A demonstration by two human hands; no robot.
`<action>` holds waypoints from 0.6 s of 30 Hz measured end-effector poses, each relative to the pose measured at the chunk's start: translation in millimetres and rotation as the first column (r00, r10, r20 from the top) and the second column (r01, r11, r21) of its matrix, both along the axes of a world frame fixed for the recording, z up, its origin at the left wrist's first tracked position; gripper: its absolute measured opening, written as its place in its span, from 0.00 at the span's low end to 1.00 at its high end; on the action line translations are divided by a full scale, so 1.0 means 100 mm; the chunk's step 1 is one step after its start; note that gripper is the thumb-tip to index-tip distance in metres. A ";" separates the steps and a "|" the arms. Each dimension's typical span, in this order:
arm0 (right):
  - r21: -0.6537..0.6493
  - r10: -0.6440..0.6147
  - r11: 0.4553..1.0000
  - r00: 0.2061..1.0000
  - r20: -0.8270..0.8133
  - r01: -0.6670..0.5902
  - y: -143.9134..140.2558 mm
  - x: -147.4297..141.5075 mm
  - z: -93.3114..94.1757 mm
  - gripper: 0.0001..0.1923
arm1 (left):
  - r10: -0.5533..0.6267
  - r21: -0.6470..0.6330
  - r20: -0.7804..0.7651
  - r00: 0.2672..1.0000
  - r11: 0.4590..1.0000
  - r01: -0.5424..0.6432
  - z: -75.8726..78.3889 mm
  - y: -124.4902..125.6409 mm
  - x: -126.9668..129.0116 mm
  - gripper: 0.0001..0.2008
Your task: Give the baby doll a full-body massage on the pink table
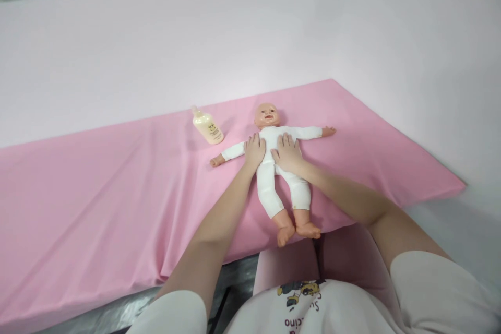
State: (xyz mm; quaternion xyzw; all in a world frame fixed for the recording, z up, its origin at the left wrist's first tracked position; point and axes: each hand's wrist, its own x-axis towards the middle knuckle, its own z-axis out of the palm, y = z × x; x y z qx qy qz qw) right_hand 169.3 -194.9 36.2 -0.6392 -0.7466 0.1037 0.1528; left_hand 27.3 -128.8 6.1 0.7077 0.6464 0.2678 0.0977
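Note:
A baby doll (pixel 270 172) in a white bodysuit lies on its back on a pink cloth (pixel 97 193), arms spread, feet at the near edge. My left hand (pixel 254 150) rests flat on the doll's chest on its left side in view. Beside it, my right hand (pixel 287 152) lies flat on the doll's chest and belly. Both hands press on the doll with fingers together, gripping nothing. A cream-coloured bottle (pixel 207 126) lies on the cloth just left of the doll's head, apart from both hands.
The pink cloth covers a long surface against a pale wall (pixel 250 36). Its near edge hangs down in front of my lap. A dark floor (pixel 117 313) shows below the cloth at the lower left.

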 end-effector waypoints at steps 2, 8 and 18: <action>0.024 0.061 0.998 0.997 -0.038 -0.060 0.07 0.05 -0.01 0.37 | -0.049 -0.009 -0.031 0.998 0.999 0.049 0.05 -0.08 0.08 0.27; 0.077 0.140 0.989 0.973 -0.184 -0.127 0.29 0.23 -0.10 0.32 | -0.170 -0.152 -0.185 0.968 0.978 0.143 0.24 -0.40 0.42 0.32; 0.126 0.211 0.976 0.919 -0.333 -0.178 0.46 0.42 -0.21 0.29 | -0.720 -0.118 -0.134 0.681 0.694 0.710 0.26 -0.33 0.37 0.18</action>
